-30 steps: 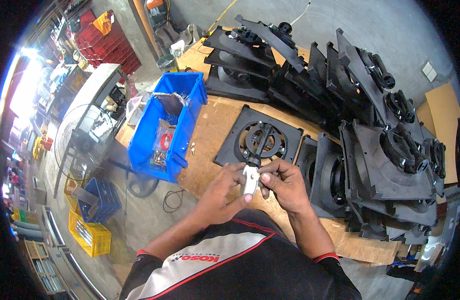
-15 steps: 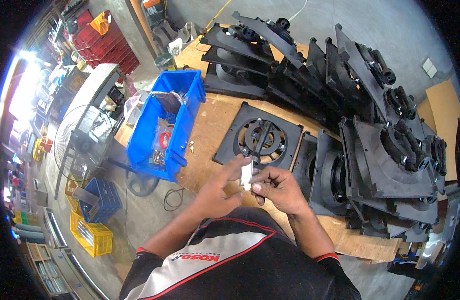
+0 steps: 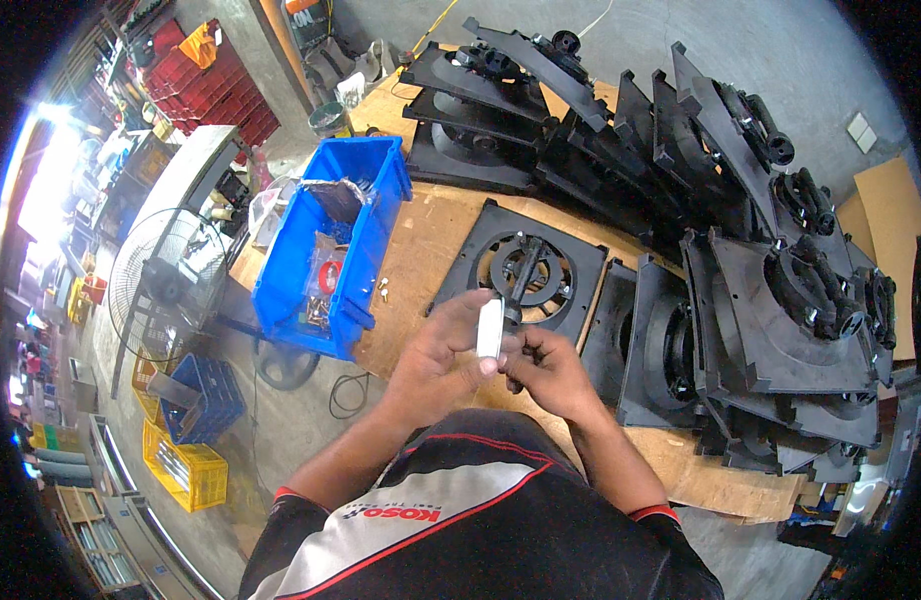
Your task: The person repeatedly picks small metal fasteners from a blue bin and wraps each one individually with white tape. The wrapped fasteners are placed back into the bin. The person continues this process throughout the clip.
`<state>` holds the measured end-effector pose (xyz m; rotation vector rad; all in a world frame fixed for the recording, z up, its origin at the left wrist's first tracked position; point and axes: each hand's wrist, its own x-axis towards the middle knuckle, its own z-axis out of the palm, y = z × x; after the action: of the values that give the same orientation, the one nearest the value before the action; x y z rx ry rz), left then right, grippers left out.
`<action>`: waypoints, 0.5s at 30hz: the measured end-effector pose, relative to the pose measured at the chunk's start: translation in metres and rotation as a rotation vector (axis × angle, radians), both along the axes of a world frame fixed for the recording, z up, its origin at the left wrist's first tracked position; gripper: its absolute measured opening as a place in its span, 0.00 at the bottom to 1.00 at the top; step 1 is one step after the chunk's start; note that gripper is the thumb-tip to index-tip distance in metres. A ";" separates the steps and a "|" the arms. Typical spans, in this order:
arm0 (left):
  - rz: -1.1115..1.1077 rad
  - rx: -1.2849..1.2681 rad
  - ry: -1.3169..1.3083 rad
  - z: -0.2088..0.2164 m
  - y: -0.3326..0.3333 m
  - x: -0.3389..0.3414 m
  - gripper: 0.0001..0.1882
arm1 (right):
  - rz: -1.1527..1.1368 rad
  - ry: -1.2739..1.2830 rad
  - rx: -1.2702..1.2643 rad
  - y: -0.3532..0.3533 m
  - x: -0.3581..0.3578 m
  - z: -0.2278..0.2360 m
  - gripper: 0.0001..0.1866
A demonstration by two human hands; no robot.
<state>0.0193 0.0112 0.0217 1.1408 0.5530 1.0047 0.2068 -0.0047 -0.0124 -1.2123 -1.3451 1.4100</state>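
Observation:
My left hand (image 3: 443,345) is closed on a small flat piece, white and shiny (image 3: 491,328), pinched upright between thumb and fingers. My right hand (image 3: 549,368) meets it from the other side, its fingertips bent together beside the piece's lower end. What those fingers grip, if anything, is hidden. Just beyond both hands, a square black plastic frame (image 3: 464,262) lies flat on the wooden table (image 3: 413,232). It has a round opening with a ring and a dark bar (image 3: 527,268) across it, pointing toward my hands.
A blue bin (image 3: 281,300) with small parts stands left of the frame, small metal pieces (image 3: 385,288) beside it. Many similar black frames (image 3: 781,330) are stacked at right and behind. A wire-caged fan (image 3: 166,283) and a yellow crate (image 3: 203,477) stand at left.
The white piece has turned to show a broader face and sits slightly lower. My left fingers have spread along it, and my right fingers have shifted closer behind it.

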 end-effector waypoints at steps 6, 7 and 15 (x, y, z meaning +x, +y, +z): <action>-0.090 0.130 0.045 -0.010 -0.009 -0.003 0.36 | -0.142 0.096 0.021 0.010 0.005 0.003 0.07; -0.094 0.141 0.061 -0.012 -0.009 -0.003 0.36 | -0.148 0.155 -0.007 0.010 0.006 0.005 0.06; -0.118 0.174 0.300 -0.008 -0.013 -0.011 0.41 | -0.177 0.319 -0.091 0.004 0.007 0.018 0.07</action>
<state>0.0085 -0.0020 0.0141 1.4759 0.6363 0.7961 0.2140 -0.0012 0.0059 -1.0811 -0.9417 1.4766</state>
